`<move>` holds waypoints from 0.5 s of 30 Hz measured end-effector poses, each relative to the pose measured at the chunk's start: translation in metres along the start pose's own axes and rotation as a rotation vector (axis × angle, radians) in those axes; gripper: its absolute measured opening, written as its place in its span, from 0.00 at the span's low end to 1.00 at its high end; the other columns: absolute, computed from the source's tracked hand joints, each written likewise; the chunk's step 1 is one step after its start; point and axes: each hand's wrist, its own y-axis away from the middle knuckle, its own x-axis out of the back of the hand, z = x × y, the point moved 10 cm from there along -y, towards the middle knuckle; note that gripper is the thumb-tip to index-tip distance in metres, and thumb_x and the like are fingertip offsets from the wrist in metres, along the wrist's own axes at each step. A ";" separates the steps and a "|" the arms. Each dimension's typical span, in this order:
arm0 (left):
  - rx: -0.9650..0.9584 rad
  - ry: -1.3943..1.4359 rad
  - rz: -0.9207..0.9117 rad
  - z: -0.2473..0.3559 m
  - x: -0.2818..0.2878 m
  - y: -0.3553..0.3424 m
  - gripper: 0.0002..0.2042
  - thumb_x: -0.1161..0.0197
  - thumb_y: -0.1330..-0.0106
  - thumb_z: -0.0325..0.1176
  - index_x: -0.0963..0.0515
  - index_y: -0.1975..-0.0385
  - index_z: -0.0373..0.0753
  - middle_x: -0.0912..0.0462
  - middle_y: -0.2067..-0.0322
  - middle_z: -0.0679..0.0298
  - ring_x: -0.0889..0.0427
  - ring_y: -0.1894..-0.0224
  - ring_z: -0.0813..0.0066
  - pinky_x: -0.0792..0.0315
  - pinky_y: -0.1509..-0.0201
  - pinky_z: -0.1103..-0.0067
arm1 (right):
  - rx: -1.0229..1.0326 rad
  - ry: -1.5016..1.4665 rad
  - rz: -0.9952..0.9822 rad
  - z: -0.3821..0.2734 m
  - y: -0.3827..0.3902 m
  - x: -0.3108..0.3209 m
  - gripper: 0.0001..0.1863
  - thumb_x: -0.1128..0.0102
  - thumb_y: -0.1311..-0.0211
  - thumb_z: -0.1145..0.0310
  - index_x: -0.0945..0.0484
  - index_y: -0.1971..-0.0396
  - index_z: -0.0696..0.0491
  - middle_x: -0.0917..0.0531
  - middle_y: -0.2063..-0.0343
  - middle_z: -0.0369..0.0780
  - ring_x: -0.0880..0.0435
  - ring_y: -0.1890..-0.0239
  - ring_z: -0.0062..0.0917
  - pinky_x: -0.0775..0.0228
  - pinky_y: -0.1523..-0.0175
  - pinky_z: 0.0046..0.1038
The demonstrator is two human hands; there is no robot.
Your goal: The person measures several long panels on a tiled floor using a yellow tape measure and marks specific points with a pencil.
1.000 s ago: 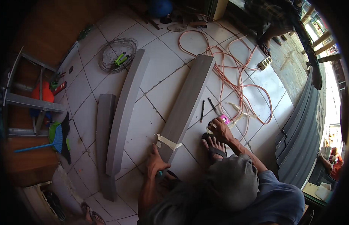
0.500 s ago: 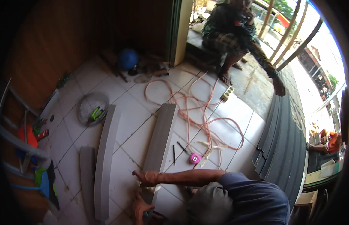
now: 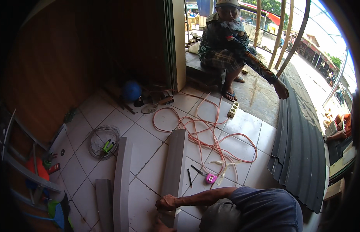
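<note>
The long grey bar (image 3: 174,164) lies on the floor (image 3: 144,185), the right hand (image 3: 167,202) over its left edge, the left hand (image 3: 163,226) nearer; whether either's fingers are apart or clamped, I cannot tell

Before you, the beam (image 3: 174,162) is grey, the tiles (image 3: 141,152) white with dark joints, the tape measure (image 3: 211,178) hot pink, the cord (image 3: 205,144) salmon, the pliers (image 3: 107,147) lime green at the handles, the round thing (image 3: 131,91) blue. You see charcoal roofing (image 3: 300,166), a slate-blue shirt (image 3: 265,208), a grey cap (image 3: 220,216) and shorts (image 3: 227,61) in dark plaid.
</note>
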 end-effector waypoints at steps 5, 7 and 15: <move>-0.036 0.037 -0.047 0.007 -0.006 -0.005 0.63 0.17 0.64 0.36 0.59 0.31 0.33 0.26 0.46 0.44 0.23 0.46 0.52 0.25 0.46 0.63 | -0.022 -0.143 0.040 -0.004 0.008 0.022 0.16 0.45 0.36 0.54 0.23 0.66 0.54 0.18 0.65 0.46 0.19 0.59 0.45 0.27 0.55 0.40; -0.042 0.053 -0.070 0.004 -0.005 -0.010 0.62 0.17 0.64 0.35 0.58 0.31 0.33 0.26 0.47 0.44 0.22 0.48 0.52 0.24 0.47 0.63 | -0.008 -0.271 0.030 -0.012 0.004 0.030 0.18 0.47 0.33 0.53 0.23 0.64 0.55 0.19 0.67 0.46 0.20 0.63 0.42 0.30 0.58 0.39; -0.120 0.188 -0.205 0.013 0.003 -0.011 0.60 0.18 0.63 0.33 0.57 0.32 0.32 0.23 0.50 0.45 0.18 0.52 0.53 0.21 0.53 0.63 | 0.086 -0.836 -0.107 -0.066 0.030 0.060 0.21 0.53 0.25 0.52 0.24 0.66 0.56 0.22 0.71 0.36 0.23 0.64 0.20 0.32 0.57 0.28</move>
